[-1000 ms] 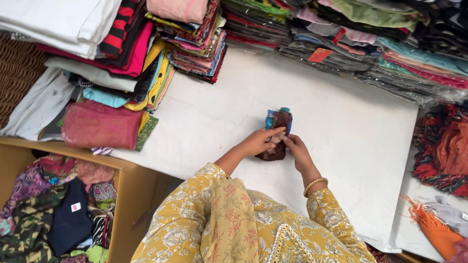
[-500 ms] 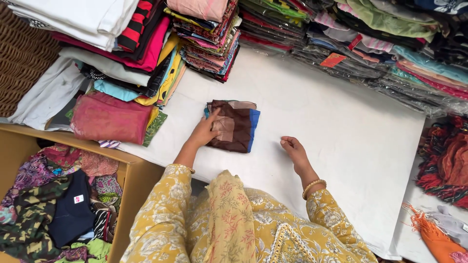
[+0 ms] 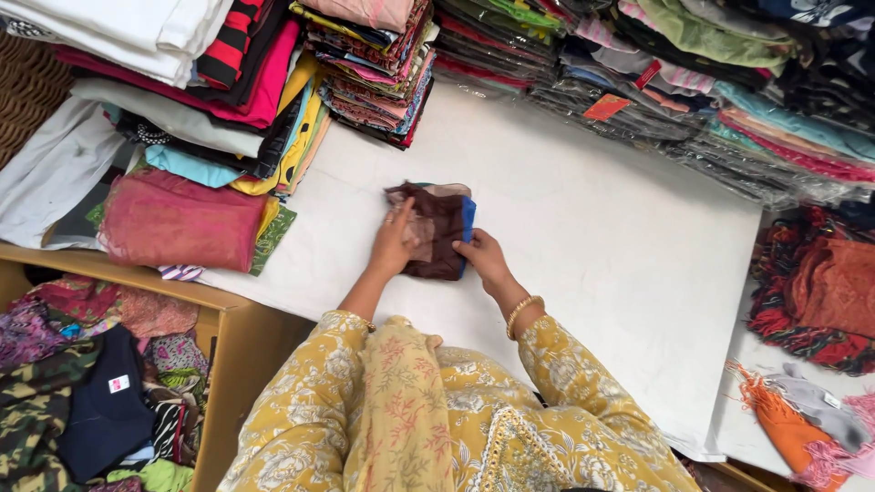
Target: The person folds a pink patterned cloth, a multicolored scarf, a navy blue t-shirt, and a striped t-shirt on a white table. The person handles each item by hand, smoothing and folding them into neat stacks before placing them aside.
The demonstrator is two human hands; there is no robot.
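White sheet [image 3: 583,237] — folded brown cloth [image 3: 437,228] under both hands' fingers [image 3: 397,239].

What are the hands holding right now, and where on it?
Both hands are on a folded brown cloth lying on the white table: the left hand on its left edge, the right hand at its lower right corner.

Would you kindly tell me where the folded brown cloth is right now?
In the head view, the brown cloth lies centre-left on the white table, between the left hand and right hand, just below the stacked fabrics.
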